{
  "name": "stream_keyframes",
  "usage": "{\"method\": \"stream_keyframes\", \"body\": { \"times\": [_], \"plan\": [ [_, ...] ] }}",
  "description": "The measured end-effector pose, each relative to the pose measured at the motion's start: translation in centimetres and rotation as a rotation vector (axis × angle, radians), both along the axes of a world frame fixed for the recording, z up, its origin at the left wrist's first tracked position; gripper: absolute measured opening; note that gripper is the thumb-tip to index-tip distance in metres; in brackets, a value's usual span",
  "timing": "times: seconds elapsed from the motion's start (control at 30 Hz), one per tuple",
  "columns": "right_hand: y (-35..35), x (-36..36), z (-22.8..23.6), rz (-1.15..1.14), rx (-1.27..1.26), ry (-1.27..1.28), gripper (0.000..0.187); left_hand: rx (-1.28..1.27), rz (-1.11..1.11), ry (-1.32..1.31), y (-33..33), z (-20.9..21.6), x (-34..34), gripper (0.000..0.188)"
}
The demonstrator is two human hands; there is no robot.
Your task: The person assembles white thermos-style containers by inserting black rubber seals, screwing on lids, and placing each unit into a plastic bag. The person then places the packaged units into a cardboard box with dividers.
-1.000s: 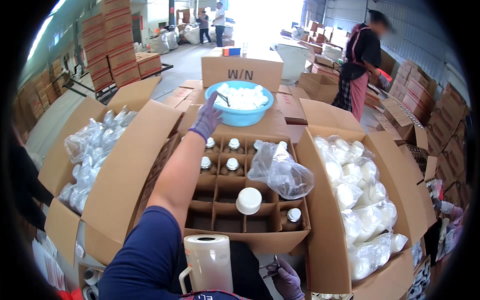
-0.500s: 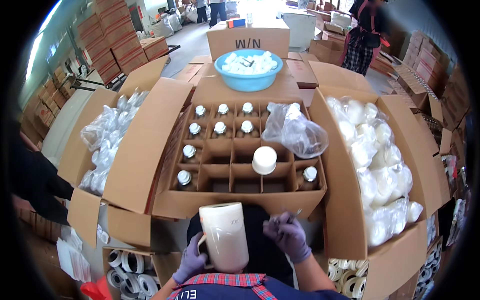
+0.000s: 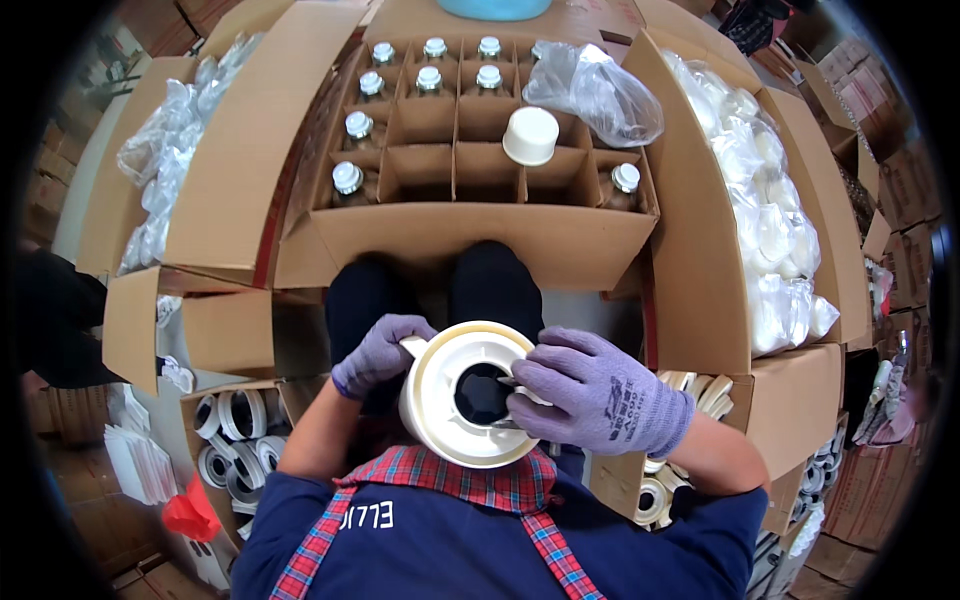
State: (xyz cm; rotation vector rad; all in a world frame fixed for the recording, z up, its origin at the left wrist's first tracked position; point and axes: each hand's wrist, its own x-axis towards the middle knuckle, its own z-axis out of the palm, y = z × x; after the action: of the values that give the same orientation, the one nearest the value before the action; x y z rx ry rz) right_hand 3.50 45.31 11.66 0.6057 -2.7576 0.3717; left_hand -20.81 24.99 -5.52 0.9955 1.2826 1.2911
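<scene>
A cream vacuum jug (image 3: 424,425) is tilted at my lap with its round end toward me, showing a dark central opening. On its left side my left hand (image 3: 382,352) is closed around the handle. My right hand (image 3: 590,390) is at the opening's right edge, fingers pinched on a small metal piece (image 3: 504,424). Its fingers hide most of that piece. Beyond my knees stands a divided carton (image 3: 460,238) of bottles with whitish caps (image 3: 359,125). A cream cup-shaped piece (image 3: 530,137) rests on the dividers.
A clear plastic bag (image 3: 600,95) lies over the carton's right side. Open boxes of bagged parts flank it, clear at left (image 3: 165,170) and white at right (image 3: 765,230). Low boxes of rings (image 3: 240,440) stand by my elbows. A blue basin (image 3: 495,8) shows at the far edge.
The view has tipped downward. The jug has turned from upright so its open end faces me. My right hand has moved left from beside the jug to its opening, with the metal piece.
</scene>
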Motion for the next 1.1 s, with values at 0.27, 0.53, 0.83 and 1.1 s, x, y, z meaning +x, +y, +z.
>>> {"method": "stream_keyframes", "body": {
  "times": [0.27, 0.53, 0.83, 1.1],
  "plan": [
    [-0.3, -1.4, 2.5, 0.174, 0.305, -0.122, 0.021, 0.069, -0.059, 0.042, 0.6, -0.1, 1.1, 0.019],
    [0.2, -1.4, 0.6, 0.145, 0.073, -0.38, 0.016, 0.092, 0.053, 0.253, -0.1, 0.4, 2.2, 0.022],
    [-0.9, 1.7, -3.8, -0.744, -1.042, -0.747, 0.023, 0.295, 0.375, 0.881, -4.3, 3.6, 7.4, 0.024],
    [1.9, -0.1, -0.4, -0.006, 0.038, -0.156, 0.019, -0.03, -0.095, 0.108, 1.5, 2.1, -0.4, 0.011]
  ]
}}
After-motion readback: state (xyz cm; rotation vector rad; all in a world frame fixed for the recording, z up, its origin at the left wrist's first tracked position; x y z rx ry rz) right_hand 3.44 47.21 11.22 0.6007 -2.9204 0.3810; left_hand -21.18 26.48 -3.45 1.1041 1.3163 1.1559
